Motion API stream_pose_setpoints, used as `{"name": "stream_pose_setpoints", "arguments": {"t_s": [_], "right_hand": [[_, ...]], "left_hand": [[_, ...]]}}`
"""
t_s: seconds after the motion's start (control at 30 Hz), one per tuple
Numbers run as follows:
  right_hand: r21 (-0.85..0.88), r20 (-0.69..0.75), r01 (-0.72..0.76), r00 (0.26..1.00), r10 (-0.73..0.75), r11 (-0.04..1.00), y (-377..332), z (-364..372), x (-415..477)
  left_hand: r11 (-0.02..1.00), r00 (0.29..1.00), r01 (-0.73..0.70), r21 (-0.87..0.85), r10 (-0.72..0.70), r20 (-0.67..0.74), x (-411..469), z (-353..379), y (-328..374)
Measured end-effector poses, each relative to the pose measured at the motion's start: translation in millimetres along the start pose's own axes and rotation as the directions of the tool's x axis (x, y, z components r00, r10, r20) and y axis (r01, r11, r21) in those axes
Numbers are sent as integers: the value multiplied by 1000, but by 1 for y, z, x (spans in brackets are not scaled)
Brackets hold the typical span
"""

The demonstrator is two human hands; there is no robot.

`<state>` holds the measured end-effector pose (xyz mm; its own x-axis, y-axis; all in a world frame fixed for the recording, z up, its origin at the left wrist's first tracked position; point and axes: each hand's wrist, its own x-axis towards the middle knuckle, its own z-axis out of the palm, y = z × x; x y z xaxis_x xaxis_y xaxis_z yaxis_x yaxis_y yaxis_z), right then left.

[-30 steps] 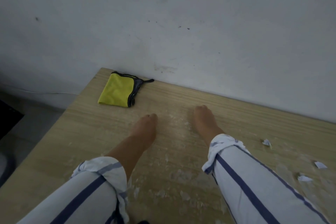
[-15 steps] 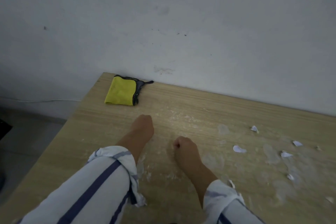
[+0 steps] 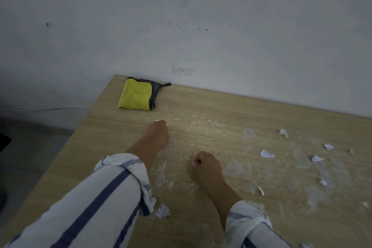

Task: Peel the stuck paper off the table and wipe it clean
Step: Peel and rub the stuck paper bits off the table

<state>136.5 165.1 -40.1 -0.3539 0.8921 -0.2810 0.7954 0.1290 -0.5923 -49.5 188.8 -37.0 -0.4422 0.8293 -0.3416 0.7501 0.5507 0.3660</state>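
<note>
A: What moved?
B: The right hand [image 3: 207,165] has drawn back from near the wall [image 3: 201,26] toward the body and curled into a fist. The left hand [image 3: 158,133] has curled too, fingertips down on the table [image 3: 221,104].
A: And the paper?
B: Thin, whitish stuck patches [image 3: 237,168] smear the wood-grain top around and to the right of both hands. Small torn white scraps [image 3: 267,154] lie loose farther right. A white fleck shows at each hand's fingertips; paper or nail, I cannot tell.
A: Edges?
B: A folded yellow cloth [image 3: 135,96], dark-edged, lies at the far left corner by the wall, apart from the hands. The table's left edge runs just beyond the striped left sleeve [image 3: 96,203].
</note>
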Motion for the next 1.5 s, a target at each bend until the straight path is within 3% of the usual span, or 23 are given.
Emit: {"name": "stream_pose_setpoints", "arguments": {"t_s": [0.1,0.27,0.47,0.53,0.63,0.73,0.9,1.07,1.2,1.33,1.5], "right_hand": [[11,6,21,1000,-21,1000,-6,1,-1],[-4,14,58,998,-58,998,-14,9,1],[-7,5,80,997,-80,997,-14,15,8],[4,-11,89,996,-89,996,-15,15,9],[20,-11,83,996,-83,996,-17,15,7],[29,3,96,995,-96,995,-21,15,-1],[-6,114,91,989,-90,996,-28,22,-36],[-54,241,84,968,-68,995,-38,32,-73],[-71,188,92,979,-77,993,-41,42,-92],[-97,265,149,957,-119,984,-35,50,-106],[-95,113,108,989,-97,990,-31,66,-113]], "left_hand": [[996,998,-40,-76,37,-42,-6,2,-9],[967,965,-60,-248,-7,-262,-7,2,-32],[969,965,-217,118,232,-124,9,7,-29],[953,950,-262,151,282,-132,10,11,-29],[953,932,-282,115,300,-203,0,15,-34],[962,944,-263,75,273,-187,-22,12,-36],[951,959,-283,-128,279,-48,-90,-2,-48],[955,961,-266,-135,273,37,-150,8,-71],[958,973,-226,-178,230,1,-171,26,-89],[941,973,-231,-245,230,-34,-179,36,-98],[922,960,-270,-277,280,-5,-186,42,-96]]}}
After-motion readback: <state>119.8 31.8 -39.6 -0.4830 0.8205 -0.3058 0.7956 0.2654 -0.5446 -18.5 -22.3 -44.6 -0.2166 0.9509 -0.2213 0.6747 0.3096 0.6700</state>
